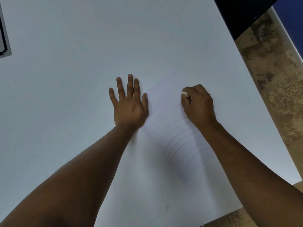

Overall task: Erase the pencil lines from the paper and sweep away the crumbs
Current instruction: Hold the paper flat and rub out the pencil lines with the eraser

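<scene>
Paper (165,99): several pencil lines (178,141) remain below my right hand (199,105), which pinches the eraser (184,93). Left hand (129,104) flat, fingers spread, beside the paper. Crumbs: none discernible.

A white sheet of paper (165,99) lies on a big white table (65,46). The left hand (129,104) lies flat, fingers spread, on the left edge of the paper. The right hand (199,105) is curled into a fist on the right part of the paper and pinches a small white eraser (185,93). Thin curved pencil lines (182,141) run across the paper, below the eraser. Right of the paper, past the table edge, is a brown patchy floor (272,76).
</scene>
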`<state>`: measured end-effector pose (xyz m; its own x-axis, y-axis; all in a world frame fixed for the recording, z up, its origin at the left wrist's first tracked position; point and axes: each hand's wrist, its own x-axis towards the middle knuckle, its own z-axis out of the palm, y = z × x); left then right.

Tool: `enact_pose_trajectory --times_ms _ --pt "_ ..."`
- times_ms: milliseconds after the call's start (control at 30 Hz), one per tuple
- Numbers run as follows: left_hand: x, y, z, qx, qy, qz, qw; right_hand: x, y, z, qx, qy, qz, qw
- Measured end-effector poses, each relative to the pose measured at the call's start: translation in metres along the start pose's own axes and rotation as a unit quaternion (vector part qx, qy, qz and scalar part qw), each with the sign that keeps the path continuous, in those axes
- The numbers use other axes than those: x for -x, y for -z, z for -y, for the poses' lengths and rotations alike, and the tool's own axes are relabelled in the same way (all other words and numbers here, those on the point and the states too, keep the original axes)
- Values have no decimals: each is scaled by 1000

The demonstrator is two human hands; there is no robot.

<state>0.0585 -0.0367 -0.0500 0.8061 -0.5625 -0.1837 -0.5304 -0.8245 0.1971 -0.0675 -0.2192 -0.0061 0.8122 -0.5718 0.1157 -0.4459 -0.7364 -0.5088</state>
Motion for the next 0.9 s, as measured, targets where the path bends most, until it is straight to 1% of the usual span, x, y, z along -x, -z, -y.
enact_pose_trajectory --times_ms 100,200,267,300,367,433,500,567,700,767,833,900 --pt "-1 -1 0 -1 2 -1 1000 13 -7 13 -42 47 1 998" --pt "-1 0 0 -7 5 0 1000 27 -21 32 -22 120 42 992" --pt "-2 0 1 -12 3 -1 1000 24 -22 31 9 149 54 987" --pt "-2 0 1 -11 2 -2 1000 18 -20 26 18 143 52 988" --pt "-2 -1 1 -8 0 -3 1000 1 -12 13 27 86 43 995" --pt "-1 -1 0 -7 -1 -5 1000 -17 -3 -2 62 37 38 997" --pt "-1 -1 0 -5 0 -6 1000 -29 6 -15 69 18 18 997" --pt "0 -2 0 -3 -1 -7 1000 -33 12 -21 35 20 19 999" --pt "-1 -2 0 -5 -1 -9 1000 -21 7 -10 -60 71 -1 996" --pt "-1 -2 0 -9 -1 -12 1000 -11 -4 2 -96 108 18 989" --pt "0 -2 0 -9 0 -15 1000 2 -15 13 -80 155 77 982" --pt "-1 -1 1 -10 0 -14 1000 9 -21 14 -12 208 123 970"
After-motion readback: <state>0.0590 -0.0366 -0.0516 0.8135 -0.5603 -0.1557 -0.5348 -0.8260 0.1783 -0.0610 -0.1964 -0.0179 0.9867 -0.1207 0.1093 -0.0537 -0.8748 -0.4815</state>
